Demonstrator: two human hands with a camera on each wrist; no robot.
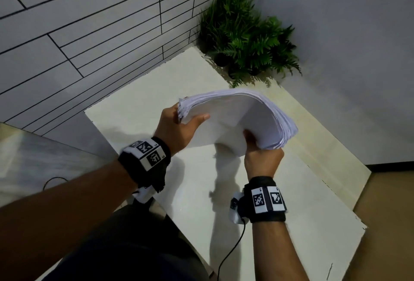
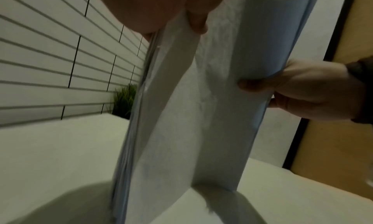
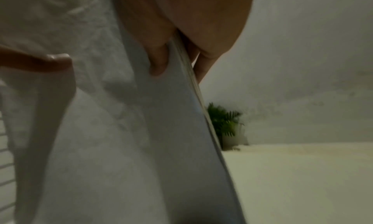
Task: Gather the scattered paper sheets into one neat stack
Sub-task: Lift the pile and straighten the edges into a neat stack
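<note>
A thick stack of white paper sheets (image 1: 235, 117) stands on edge over the pale table (image 1: 143, 101), bowed in the middle. My left hand (image 1: 179, 124) grips its left side, thumb across the near face. My right hand (image 1: 262, 155) grips the right side from below. In the left wrist view the paper stack (image 2: 181, 115) meets the table (image 2: 50, 155) at its lower edge, with my left hand (image 2: 161, 12) at the top and my right hand (image 2: 302, 90) clamped on the far side. In the right wrist view my right hand (image 3: 171, 44) pinches the stack (image 3: 141, 139).
Potted green ferns (image 1: 246, 41) stand in the table's far corner against a tiled wall (image 1: 78, 23) and a plain wall (image 1: 347, 56). A black cable (image 1: 233, 249) hangs from my right wrist over the near table edge.
</note>
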